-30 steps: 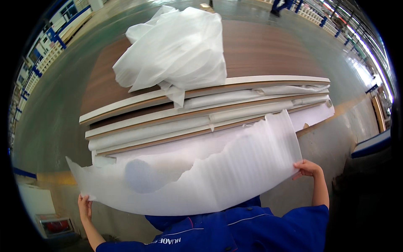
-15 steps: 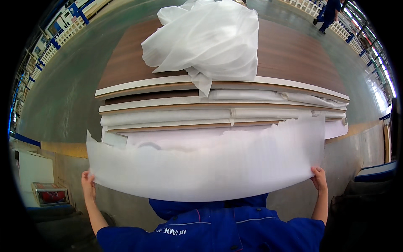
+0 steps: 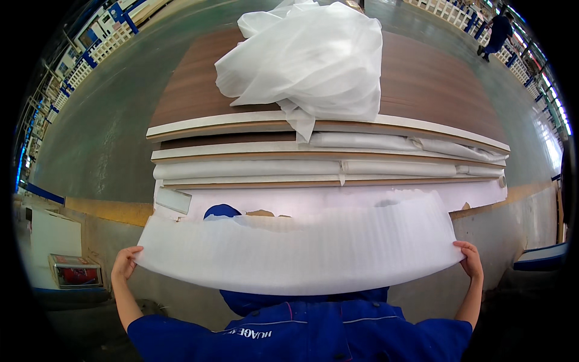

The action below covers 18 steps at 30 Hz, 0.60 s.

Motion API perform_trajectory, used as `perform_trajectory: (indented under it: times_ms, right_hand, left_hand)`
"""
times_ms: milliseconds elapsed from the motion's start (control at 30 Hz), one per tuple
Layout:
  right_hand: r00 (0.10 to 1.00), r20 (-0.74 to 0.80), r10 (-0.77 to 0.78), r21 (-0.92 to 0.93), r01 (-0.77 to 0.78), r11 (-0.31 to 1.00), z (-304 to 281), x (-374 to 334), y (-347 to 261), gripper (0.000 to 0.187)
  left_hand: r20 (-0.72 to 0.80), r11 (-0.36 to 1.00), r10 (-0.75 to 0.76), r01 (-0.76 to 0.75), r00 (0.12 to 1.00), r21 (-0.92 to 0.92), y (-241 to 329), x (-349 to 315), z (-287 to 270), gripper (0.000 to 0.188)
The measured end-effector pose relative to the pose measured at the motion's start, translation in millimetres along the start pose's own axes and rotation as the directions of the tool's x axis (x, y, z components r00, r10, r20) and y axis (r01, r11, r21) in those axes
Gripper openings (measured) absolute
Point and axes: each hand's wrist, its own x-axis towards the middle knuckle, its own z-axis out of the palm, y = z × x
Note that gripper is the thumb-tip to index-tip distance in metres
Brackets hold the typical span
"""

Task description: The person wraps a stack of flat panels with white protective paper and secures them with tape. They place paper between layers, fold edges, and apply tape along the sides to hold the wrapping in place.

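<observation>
A long strip of thin white foam sheet (image 3: 295, 256) hangs stretched between my hands, its ragged far edge lying in front of the panel stack. My left hand (image 3: 125, 260) pinches the left end and my right hand (image 3: 471, 259) pinches the right end. Both are closed, thumbs and fingers on the foam. Beyond the strip lies a stack of wide brown-faced panels (image 3: 434, 90) with white and tan edges. Folded white sheeting (image 3: 247, 169) sits between the layers. A crumpled heap of white foam sheeting (image 3: 307, 60) rests on the top panel.
A pale pink-white surface (image 3: 325, 196) shows below the lowest panel, with a small grey-green rectangular piece (image 3: 174, 200) at its left. A box with a red item (image 3: 78, 274) stands at far left. A person (image 3: 497, 37) in dark clothing is by white fencing (image 3: 449, 15) at far right.
The foam strip's far edge has dropped nearer to me, uncovering a blue patch and more of the pale surface. Both hands still grip its ends. The distant person has moved right.
</observation>
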Motion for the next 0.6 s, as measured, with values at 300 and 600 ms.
perform_trajectory:
  times_ms: [300, 600]
  right_hand:
    - [0.964, 0.036, -0.265, -0.599, 0.233, 0.766, 35, 3, -24, 0.053]
    - [0.816, 0.527, -0.239, -0.832, 0.436, -0.343, 72, 22, 0, 0.06]
  left_hand:
    - [0.075, 0.99, 0.113, -0.107, 0.991, -0.087, 30, -33, 34, 0.059]
    - [0.082, 0.402, 0.644, -0.427, 0.761, 0.81, -14, -1, -4, 0.048]
